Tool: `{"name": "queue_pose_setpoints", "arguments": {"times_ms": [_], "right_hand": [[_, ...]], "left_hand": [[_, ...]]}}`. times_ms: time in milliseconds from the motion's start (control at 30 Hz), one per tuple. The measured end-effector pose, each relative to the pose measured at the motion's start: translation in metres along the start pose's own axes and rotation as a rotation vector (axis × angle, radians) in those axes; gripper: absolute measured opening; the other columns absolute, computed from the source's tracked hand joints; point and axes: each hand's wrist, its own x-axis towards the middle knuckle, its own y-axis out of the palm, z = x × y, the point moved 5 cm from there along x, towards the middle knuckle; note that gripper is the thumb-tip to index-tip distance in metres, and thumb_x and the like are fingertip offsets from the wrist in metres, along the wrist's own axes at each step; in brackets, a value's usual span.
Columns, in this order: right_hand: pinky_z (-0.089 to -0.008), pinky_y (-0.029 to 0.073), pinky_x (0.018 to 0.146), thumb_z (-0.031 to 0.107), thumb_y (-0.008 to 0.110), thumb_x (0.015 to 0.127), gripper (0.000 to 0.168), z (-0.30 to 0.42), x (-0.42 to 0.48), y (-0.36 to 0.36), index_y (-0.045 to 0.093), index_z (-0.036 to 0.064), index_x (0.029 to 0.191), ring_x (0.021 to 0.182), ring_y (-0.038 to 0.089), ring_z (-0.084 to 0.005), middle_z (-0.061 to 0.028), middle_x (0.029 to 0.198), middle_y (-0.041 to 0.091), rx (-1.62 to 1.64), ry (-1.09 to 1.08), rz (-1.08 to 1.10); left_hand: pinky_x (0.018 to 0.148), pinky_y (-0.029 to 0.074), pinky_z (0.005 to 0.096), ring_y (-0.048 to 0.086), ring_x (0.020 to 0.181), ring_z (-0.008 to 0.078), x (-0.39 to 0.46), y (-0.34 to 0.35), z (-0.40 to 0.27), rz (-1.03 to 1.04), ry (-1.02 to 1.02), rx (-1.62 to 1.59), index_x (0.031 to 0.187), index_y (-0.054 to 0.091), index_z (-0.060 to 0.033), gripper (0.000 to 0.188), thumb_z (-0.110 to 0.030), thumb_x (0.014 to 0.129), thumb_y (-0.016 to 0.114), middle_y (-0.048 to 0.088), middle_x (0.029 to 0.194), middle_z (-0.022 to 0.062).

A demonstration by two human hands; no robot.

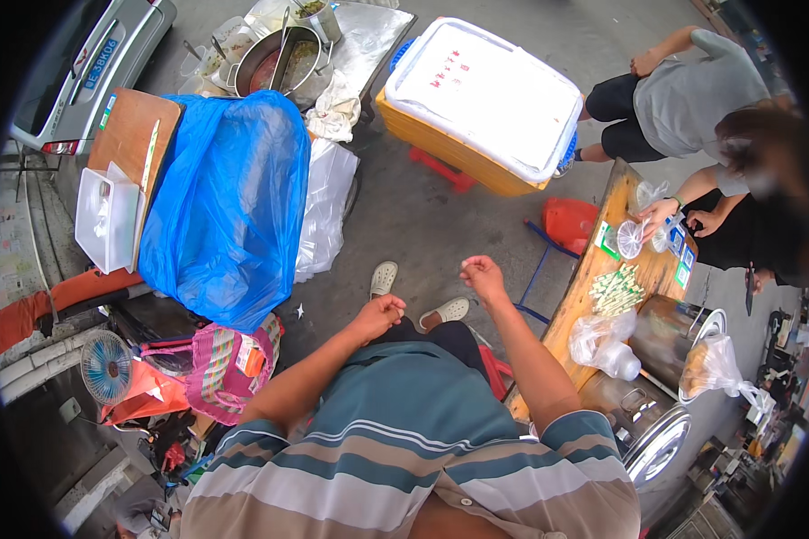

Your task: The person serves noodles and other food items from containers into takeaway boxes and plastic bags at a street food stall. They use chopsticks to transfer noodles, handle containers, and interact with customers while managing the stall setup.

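Observation:
My left hand [377, 316] hangs in front of my waist, fingers curled in, with no object visible in it. Farther forward and to the right is my right hand [483, 277], also loosely closed and apparently bare. Neither hand touches anything. To the left, a large blue plastic bag [229, 209] covers a stand beside a brown wooden board [131, 128] and a clear plastic tub [104, 215]. On my right is a wooden table [583, 296] with a pile of small wrapped sticks or straws [617, 290] and a clear plastic bag [596, 337].
A white-lidded box [485, 101] stands ahead. A divided metal pot [280, 67] sits far left. Another person's hand [657, 214] touches clear plastic cups or bags. Large steel pots [637, 404], a red stool [495, 374], a fan [106, 358] and a woven basket [219, 367] surround me.

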Motion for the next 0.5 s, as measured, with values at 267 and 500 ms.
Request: {"name": "queue_pose_setpoints", "arguments": {"times_ms": [267,500], "right_hand": [[-0.0323,0.056,0.075,0.015,0.071,0.093,0.027,0.028,0.047,0.333,0.066,0.001,0.116,0.086,0.07,-0.0184,-0.0067,0.103,0.073,-0.282,-0.142,0.174],[-0.0407,0.055,0.089,0.018,0.07,0.089,0.028,0.047,0.077,0.422,0.072,0.006,0.114,0.103,0.071,-0.0326,-0.0182,0.109,0.074,-0.544,-0.083,0.014]], "left_hand": [[0.077,0.047,0.0233,0.061,0.089,0.0079,-0.068,-0.125,0.012,-0.121,0.074,-0.228,0.122,0.062,-0.0073,0.023,-0.008,0.099,0.059,0.063,0.101,-0.0016],[0.08,0.049,0.0258,0.065,0.093,0.0105,-0.101,-0.181,0.034,-0.223,0.085,-0.365,0.119,0.064,-0.0105,0.021,-0.019,0.1,0.067,0.067,0.104,-0.0009]]}}
